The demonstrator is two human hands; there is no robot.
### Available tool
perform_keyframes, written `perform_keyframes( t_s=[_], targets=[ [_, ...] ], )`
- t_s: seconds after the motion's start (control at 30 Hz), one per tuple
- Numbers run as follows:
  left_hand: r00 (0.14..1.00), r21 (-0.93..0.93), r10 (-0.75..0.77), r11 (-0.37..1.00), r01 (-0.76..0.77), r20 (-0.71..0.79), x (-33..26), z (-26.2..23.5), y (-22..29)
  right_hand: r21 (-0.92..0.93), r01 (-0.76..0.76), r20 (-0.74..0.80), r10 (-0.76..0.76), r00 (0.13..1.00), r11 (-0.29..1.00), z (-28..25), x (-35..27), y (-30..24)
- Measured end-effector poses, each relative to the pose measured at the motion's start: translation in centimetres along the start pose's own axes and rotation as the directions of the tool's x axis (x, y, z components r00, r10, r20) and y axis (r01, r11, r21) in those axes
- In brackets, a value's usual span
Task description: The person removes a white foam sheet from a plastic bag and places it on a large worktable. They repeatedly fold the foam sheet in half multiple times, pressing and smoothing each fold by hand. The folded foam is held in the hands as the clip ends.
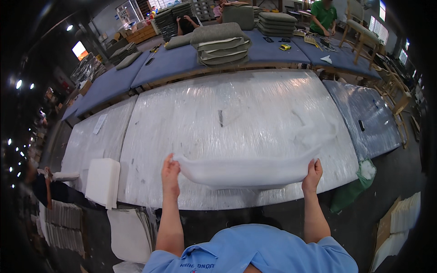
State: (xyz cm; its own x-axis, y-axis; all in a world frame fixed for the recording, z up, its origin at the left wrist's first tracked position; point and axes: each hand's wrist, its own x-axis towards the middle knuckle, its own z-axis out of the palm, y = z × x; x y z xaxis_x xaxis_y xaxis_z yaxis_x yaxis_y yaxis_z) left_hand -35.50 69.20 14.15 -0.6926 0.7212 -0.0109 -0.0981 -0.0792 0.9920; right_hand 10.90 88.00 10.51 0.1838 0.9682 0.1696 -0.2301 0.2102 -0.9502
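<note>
A soft white sheet of padding (246,173) stretches between my two hands over the near edge of a plastic-wrapped table (182,118). My left hand (170,175) pinches its left end, and my right hand (312,176) grips the right end with the thumb on top. The sheet sags a little in the middle, and its lower side hangs near the table's front edge. Whether it is a single layer or folded, I cannot tell.
White foam pads (103,179) stand at the table's left corner, with a person's arm (48,191) close by. A green sack (348,191) hangs at the right corner. Grey cushions (223,45) are stacked on the blue tables (273,52) beyond; a person in green (323,18) stands there.
</note>
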Motion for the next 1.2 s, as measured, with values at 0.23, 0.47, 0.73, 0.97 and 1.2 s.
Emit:
perform_keyframes(
  t_s=[0.23,0.47,0.73,0.97,1.2],
  targets=[
    [0.7,0.419,0.451,0.575,-0.702,0.554,-5.8,6.4,13.0,-0.036,0.021,-0.018,-0.022,1.0,0.999,-1.0,-1.2,-0.1],
    [0.55,0.522,0.07,0.233,-0.82,0.832,-5.5,14.0,9.4,-0.086,0.032,0.001,-0.032,0.999,0.996,-0.4,-1.7,-0.1],
    [0.626,0.538,-0.033,0.546,-0.642,0.779,-5.0,15.5,9.3,-0.287,0.073,-0.1,-0.105,0.989,0.955,-2.8,-1.3,-6.7],
    [0.652,0.567,-0.005,0.501,-0.654,0.758,-4.7,15.0,9.0,-0.539,0.736,0.724,-0.221,0.653,0.409,11.0,-6.7,-19.0],
    [0.658,0.559,0.025,0.504,-0.659,0.753,-4.6,15.4,8.5,-0.642,0.717,0.762,0.335,0.555,0.272,11.8,-3.3,-12.7]
  ],
)
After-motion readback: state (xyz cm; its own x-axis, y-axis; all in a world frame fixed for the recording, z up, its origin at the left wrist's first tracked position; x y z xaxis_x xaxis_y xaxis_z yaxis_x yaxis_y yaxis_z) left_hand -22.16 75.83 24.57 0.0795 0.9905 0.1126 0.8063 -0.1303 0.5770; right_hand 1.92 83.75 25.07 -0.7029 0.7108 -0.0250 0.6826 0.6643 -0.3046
